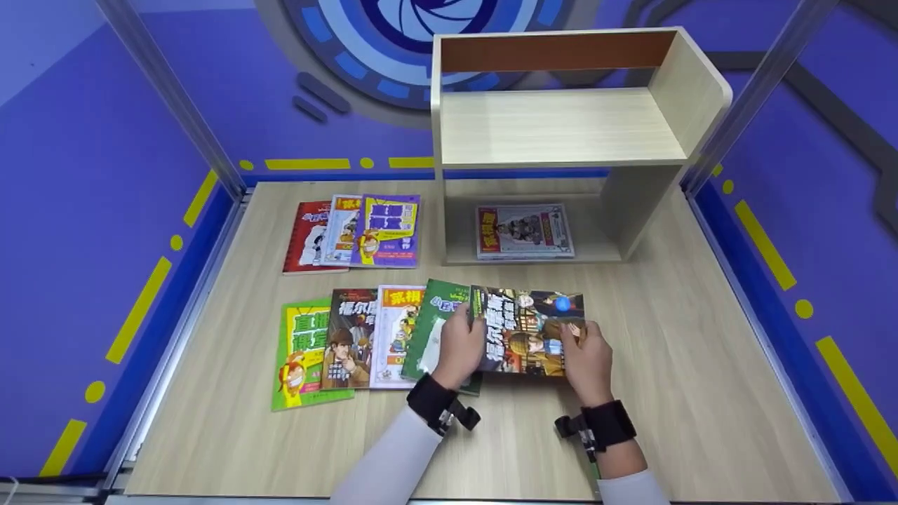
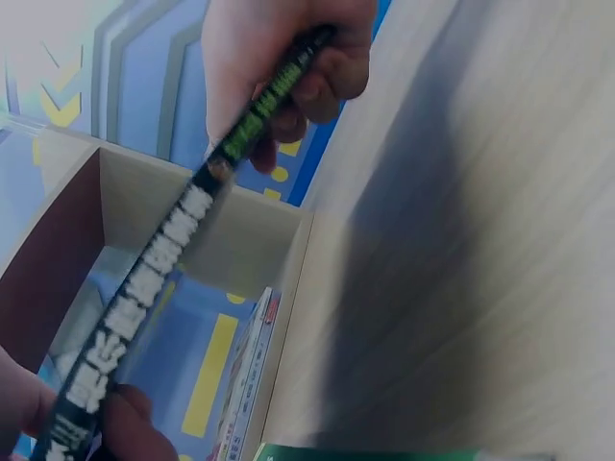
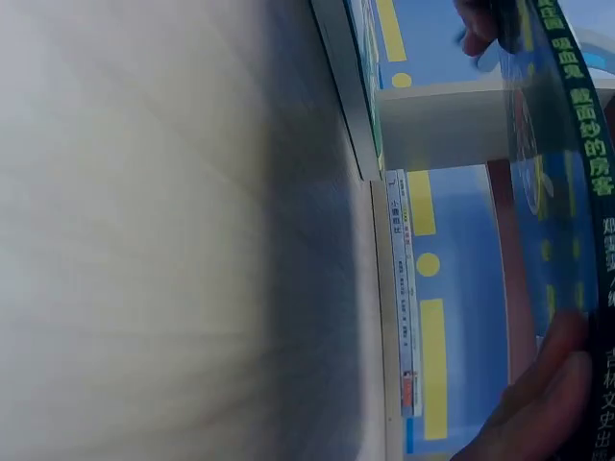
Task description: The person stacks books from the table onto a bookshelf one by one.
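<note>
You hold a dark illustrated book [image 1: 530, 337] above the desk [image 1: 708, 393], in front of the two-tier bookshelf [image 1: 561, 126]; your left hand [image 1: 461, 347] pinches its left edge and your right hand [image 1: 588, 358] its right edge, fingers and thumb closed on the cover on both sides; in the head view its left end overlaps the dark green book [image 1: 428, 344]. The step in hand looks to be two-handed handling of this one book; the next move seems to call for an even grip, and for clearance over its green neighbour.

The right wrist view gives part of the spine lettering, 吸血鬼 and 戴面纱的房客 in green, with 吉林文史 in paler type; the left wrist view shows bold white characters, too blurred to read surely. On the desk, 直播课堂 runs across both the purple book [image 1: 388, 238] and the bright green book [image 1: 302, 365]; 福尔 can be read on the partly covered detective book [image 1: 351, 351]; in the lower compartment, a white-bordered book [image 1: 526, 231] lies flat, cover up, its small print illegible.
</note>
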Motion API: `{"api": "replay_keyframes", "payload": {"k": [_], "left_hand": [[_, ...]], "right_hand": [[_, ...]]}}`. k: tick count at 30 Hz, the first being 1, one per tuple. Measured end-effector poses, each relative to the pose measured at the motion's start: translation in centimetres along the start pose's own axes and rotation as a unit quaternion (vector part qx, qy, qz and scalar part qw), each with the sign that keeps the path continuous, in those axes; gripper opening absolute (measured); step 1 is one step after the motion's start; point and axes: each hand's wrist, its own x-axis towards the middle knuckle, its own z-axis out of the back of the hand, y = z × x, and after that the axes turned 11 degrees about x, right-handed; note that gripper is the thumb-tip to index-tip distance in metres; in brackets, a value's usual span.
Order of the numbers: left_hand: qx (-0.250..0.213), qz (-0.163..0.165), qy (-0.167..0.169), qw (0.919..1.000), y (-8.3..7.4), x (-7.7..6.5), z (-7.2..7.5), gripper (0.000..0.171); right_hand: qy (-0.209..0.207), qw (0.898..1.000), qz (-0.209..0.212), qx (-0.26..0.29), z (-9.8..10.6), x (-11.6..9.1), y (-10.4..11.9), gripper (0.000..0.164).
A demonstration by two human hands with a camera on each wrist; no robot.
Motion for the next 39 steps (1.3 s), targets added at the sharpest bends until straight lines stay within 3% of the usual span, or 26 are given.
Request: {"api": "replay_keyframes", "payload": {"k": [4, 8, 14, 17, 21, 25, 28, 34, 39], "left_hand": [[-0.047, 0.008, -0.031, 0.9984, 0.0, -0.1, -0.3, 0.043], [-0.079, -0.007, -0.068, 0.9945, 0.2, -0.4, -0.7, 0.04], [-0.082, -0.038, -0.092, 0.9917, 0.4, -0.7, -0.8, 0.04], [-0.067, -0.057, -0.072, 0.9935, 0.4, -0.5, -0.5, 0.041], [-0.042, -0.077, -0.024, 0.9958, 0.4, 0.1, 0.3, 0.049], [0.011, -0.1, 0.028, 0.9945, 0.6, 1.1, 1.2, 0.077], [0.034, -0.106, 0.074, 0.991, 0.7, 2.0, 1.8, 0.1], [0.061, -0.107, 0.141, 0.9822, 0.8, 4.6, 1.7, 0.112], [0.075, -0.107, 0.143, 0.9812, 1.4, 7.6, 0.8, 0.11]], "right_hand": [[-0.048, 0.999, 0.005, 0.019, 0.1, 0.1, 0.0, 0.03], [-0.104, 0.993, 0.02, 0.054, 0.1, 0.1, 0.1, 0.034], [-0.123, 0.986, 0.063, 0.098, 0.1, 0.2, 0.0, 0.038], [-0.093, 0.986, 0.075, 0.119, 0.3, 0.4, -0.2, 0.036], [-0.011, 0.988, 0.077, 0.132, 1.0, 0.8, -0.5, 0.039], [0.09, 0.988, 0.068, 0.103, 2.0, 1.4, -0.7, 0.066], [0.143, 0.985, 0.072, 0.071, 2.5, 2.2, -0.6, 0.085], [0.158, 0.981, 0.093, 0.054, 2.3, 4.9, -0.4, 0.087], [0.17, 0.979, 0.103, 0.04, 1.6, 8.2, -0.1, 0.085]]}}
